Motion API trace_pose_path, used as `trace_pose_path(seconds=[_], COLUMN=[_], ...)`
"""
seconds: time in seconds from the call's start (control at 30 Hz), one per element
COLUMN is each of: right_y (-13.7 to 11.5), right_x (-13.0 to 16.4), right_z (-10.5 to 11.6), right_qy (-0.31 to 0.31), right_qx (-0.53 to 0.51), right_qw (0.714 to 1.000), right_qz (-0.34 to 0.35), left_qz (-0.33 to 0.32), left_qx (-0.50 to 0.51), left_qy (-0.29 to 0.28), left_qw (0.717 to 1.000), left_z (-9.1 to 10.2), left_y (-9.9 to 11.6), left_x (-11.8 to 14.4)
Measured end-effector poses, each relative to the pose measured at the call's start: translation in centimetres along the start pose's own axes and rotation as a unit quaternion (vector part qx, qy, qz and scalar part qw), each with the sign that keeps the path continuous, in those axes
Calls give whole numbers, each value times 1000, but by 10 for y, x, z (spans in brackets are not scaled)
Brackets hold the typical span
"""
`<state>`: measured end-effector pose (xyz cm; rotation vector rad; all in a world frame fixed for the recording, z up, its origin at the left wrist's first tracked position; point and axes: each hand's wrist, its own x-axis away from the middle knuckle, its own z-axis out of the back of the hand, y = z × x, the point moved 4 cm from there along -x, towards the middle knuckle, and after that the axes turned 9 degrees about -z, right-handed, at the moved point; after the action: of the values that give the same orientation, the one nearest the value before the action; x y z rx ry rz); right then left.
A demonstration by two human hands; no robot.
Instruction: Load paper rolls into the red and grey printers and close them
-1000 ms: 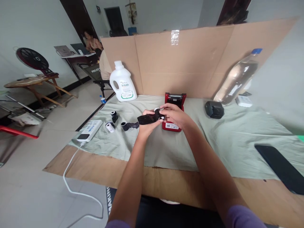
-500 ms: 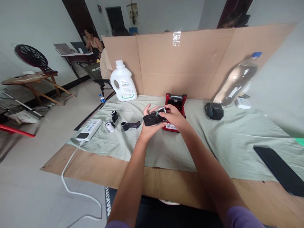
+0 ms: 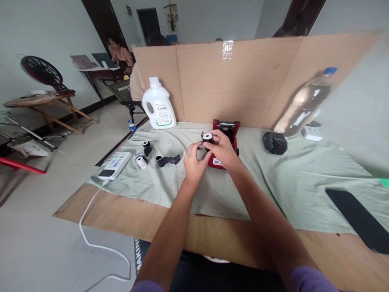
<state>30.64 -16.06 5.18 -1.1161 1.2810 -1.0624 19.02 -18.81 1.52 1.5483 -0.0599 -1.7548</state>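
Clamping a dark roll [image 3: 208, 138]: right grip [image 3: 225, 150]; left grip [image 3: 194, 162] unclear. Chair [image 3: 120, 92] reads "PROJE…".

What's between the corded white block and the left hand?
The head view shows a white roll, a black roll and, nearest the left hand, a partly unrolled roll.

We see roll [image 3: 208, 137] partly covered by right hand [image 3: 224, 148] | red device [image 3: 227, 127] partly hidden too | jug label [image 3: 163, 111] illegible
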Motion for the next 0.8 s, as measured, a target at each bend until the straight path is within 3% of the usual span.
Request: trace_pose_path(seconds=[0.13,0.23,0.47,0.57,0.67,0.8], right_y=[2,-3,1,4,3,0], right_x=[5,10,12,11,10,9], right_z=[-7,-12,-10,-8,-6,-3], right_qy=[20,-2,-6,-7,-5,3], right_qx=[35,53,-44,-34,-14,30], right_qw=[999,998,992,992,996,998], right_qz=[31,34,-122,-122,-93,-51], left_qz=[27,40,80,106,142,241], left_qx=[-3,11,131,205,330,477], left_qy=[30,46,88,96,75,50], left_qw=[999,998,984,968,930,844], left_z=[1,2,1,1,-4,-14], left_y=[-3,-8,-11,-11,-16,-25], left_x=[4,6,9,9,6,7])
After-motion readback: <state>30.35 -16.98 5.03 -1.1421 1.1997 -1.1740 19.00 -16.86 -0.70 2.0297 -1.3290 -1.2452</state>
